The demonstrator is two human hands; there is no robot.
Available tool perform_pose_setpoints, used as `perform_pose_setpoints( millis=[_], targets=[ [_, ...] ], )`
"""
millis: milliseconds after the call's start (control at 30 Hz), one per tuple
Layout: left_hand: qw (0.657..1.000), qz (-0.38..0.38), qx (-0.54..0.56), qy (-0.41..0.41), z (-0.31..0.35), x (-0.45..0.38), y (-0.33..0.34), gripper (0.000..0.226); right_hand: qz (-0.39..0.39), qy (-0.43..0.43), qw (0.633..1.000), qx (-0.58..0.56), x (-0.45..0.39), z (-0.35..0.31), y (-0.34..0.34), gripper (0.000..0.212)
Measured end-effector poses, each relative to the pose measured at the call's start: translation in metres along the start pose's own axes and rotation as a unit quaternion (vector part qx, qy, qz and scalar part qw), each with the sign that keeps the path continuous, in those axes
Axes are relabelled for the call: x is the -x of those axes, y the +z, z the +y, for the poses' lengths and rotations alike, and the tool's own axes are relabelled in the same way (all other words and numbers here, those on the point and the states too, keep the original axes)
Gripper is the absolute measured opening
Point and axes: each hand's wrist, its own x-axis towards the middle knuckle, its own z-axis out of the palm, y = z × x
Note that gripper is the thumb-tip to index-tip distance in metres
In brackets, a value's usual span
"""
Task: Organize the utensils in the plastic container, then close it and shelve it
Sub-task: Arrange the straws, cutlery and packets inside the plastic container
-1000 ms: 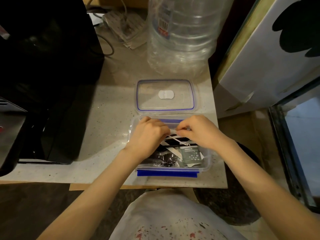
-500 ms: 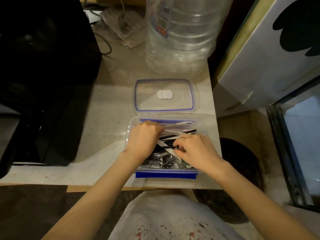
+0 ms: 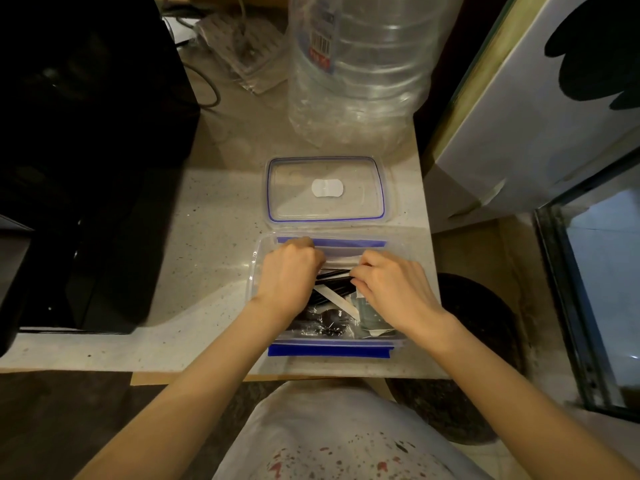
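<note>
Your left hand (image 3: 289,277) and right hand (image 3: 391,289) were both curled around black utensils (image 3: 334,277) inside the plastic container (image 3: 258,271), its lid (image 3: 325,188) just beyond them; any utensil left askew could block closing

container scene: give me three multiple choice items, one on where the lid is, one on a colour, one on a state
1. Where is the lid?
A. on the counter just beyond the container
B. on the container
C. on the floor

2. What colour are the container's clips?
A. red
B. blue
C. green

3. What state is the container in?
A. shut and latched
B. open, both hands inside
C. open, untouched

Answers:
1 A, the lid lies flat between the container and the big bottle.
2 B, the near clip is blue.
3 B, the left hand and right hand are in among the utensils.
</note>
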Motion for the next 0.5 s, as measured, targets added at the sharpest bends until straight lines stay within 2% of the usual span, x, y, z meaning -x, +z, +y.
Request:
perform_pose_setpoints(
  millis=[167,300,500],
  targets=[
    [0.999,0.019,0.042,0.011,-0.002,0.007,0.002,0.008,-0.026,-0.001,0.999,0.03,-0.008,0.003,0.006,0.016],
    [0.996,0.022,0.046,0.067,-0.005,0.016,-0.015,0.013,-0.037,-0.008,0.999,0.038,-0.01,0.006,0.007,0.019],
    [0.988,-0.126,0.064,0.059,-0.01,0.007,-0.02,0.021,-0.041,-0.03,0.998,0.026,-0.007,0.005,-0.001,0.018]
  ],
)
